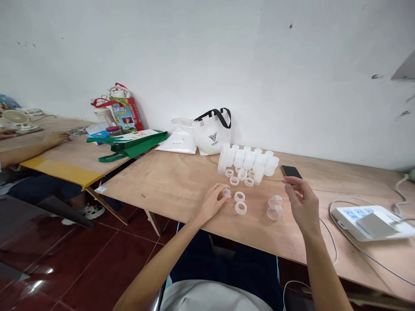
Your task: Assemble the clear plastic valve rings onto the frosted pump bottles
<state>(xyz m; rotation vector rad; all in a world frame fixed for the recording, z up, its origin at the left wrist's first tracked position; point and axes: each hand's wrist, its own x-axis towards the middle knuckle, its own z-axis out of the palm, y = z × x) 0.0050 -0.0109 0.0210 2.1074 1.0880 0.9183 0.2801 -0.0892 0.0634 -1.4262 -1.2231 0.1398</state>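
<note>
My left hand rests on the wooden table with thumb and fingers closed round a small clear plastic ring. Two more plastic rings, a nearer ring and a farther ring, lie just right of it. My right hand is raised over the table, fingers bent and apart, with nothing seen in it. Left of that hand are two clear plastic cups, touching each other. Farther back, several loose rings lie before a group of frosted plastic bottles and stacked clear pieces.
A black phone lies behind my right hand. On the right is a white power strip with cables. A white tote bag and a white plastic package stand by the wall. Another person's arm rests on the left table.
</note>
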